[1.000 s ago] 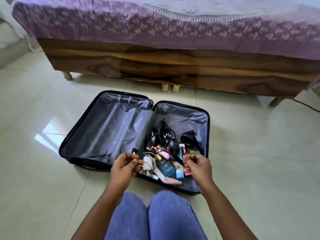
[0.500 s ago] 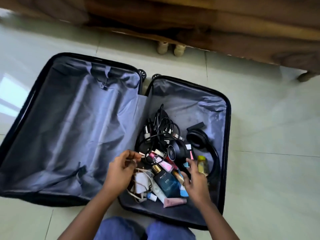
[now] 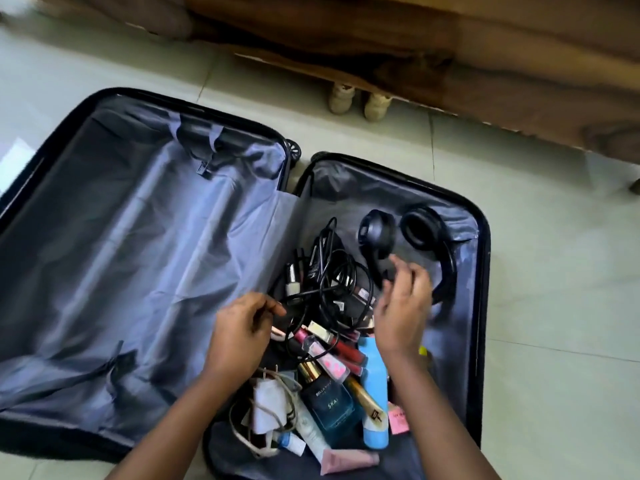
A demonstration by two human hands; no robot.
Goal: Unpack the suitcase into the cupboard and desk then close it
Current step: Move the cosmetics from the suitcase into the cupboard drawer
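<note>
Grey fabric lining covers both halves of the suitcase (image 3: 483, 233), which lies flat open on the pale tiled floor (image 3: 554, 306) just in front of a wooden bed base (image 3: 485, 64); left half bare, right half crowded at its near end with black cables (image 3: 332, 271), cosmetics and a blue perfume bottle (image 3: 329, 407). Left hand (image 3: 239, 332) hovers at the hinge edge, fingers curled, grasp indeterminate. Right hand (image 3: 403, 299) pinches the black headphones (image 3: 429, 244), whose earcups lie near the far rim.
</note>
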